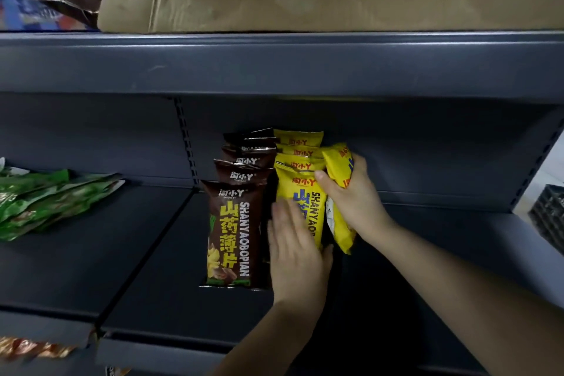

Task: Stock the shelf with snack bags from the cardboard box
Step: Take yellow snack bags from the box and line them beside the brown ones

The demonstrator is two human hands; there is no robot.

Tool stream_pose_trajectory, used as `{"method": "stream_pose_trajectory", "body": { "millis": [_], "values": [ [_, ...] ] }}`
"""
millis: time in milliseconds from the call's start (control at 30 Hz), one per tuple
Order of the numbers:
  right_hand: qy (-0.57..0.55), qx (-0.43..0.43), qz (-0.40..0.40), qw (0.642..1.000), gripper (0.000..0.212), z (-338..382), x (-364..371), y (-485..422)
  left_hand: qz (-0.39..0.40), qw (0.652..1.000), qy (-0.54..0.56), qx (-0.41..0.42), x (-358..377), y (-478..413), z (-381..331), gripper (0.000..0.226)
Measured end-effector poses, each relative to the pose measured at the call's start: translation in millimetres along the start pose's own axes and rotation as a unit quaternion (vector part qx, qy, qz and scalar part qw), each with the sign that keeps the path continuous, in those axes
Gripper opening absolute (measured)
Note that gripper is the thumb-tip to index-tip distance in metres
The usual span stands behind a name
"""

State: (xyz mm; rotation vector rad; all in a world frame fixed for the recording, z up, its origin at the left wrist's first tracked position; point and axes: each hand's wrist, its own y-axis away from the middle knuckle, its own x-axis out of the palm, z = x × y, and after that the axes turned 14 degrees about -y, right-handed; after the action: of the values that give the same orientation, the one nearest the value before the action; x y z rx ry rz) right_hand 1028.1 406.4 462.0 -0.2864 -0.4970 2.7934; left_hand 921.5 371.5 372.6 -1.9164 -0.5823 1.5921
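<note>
One yellow bag (pixel 335 166) partly behind fingers (pixel 325 183)

"SHANYAOBOPIAN" on brown bag (pixel 233 235), yellow bag (pixel 300 192)

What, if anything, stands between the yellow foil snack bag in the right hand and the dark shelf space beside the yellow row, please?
Nothing visible does. The right hand grips the yellow foil snack bag just right of the row of yellow bags, over bare dark metal shelf. The left hand lies flat on that row's front, aside.
</note>
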Motion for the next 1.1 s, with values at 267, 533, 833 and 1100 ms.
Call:
{"method": "stream_pose_trajectory", "body": {
  "millis": [267, 533, 833, 1100],
  "values": [
    [-0.064, 0.031, -0.087, 0.994, 0.061, -10, -12, 7, -0.031, 0.987, -0.087, 0.132, 11, -28, 11, 0.073],
    [-0.052, 0.044, -0.074, 0.995, 0.062, -20, -22, 15, -0.03, 0.991, -0.056, 0.118, 12, -32, 11, 0.066],
    [-0.079, 0.036, -0.075, 0.993, 0.066, 0, -12, 35, -0.043, 0.974, 0.047, 0.218, -36, -12, 5, 0.06],
    [-0.132, 0.067, 0.042, 0.988, 0.081, 18, -13, 70, 0.145, 0.938, 0.302, 0.088, -59, 7, -4, 0.079]
  ]
}}
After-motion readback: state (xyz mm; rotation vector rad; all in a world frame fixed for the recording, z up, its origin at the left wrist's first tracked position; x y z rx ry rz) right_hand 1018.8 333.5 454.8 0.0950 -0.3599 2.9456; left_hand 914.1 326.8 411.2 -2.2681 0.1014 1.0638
